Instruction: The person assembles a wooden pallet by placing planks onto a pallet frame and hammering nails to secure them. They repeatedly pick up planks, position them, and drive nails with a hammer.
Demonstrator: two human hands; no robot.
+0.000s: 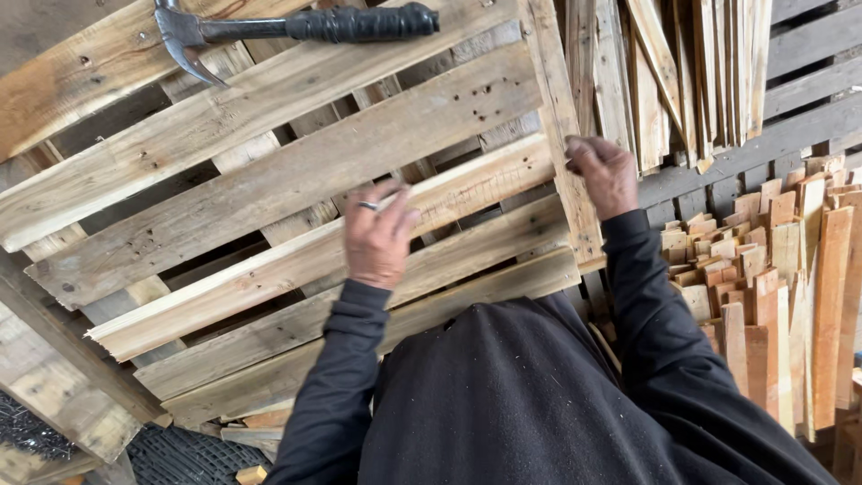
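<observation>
Pallet (296, 180) – left hand (377, 241) blurred, pinched item unclear

Rough, unfinished wooden pallet (296, 171) slats, pale and matt, pocked with old nail holes, fill the centre of the frame. At upper left lies a claw hammer (296, 27) with a dull grey metal head and a black, slightly glossy rubber grip. Stacks of raw-sawn wooden offcuts (772, 296), reddish-tan, stand at right. Matt black cloth sleeves (341, 377) cover both arms at the bottom.
</observation>
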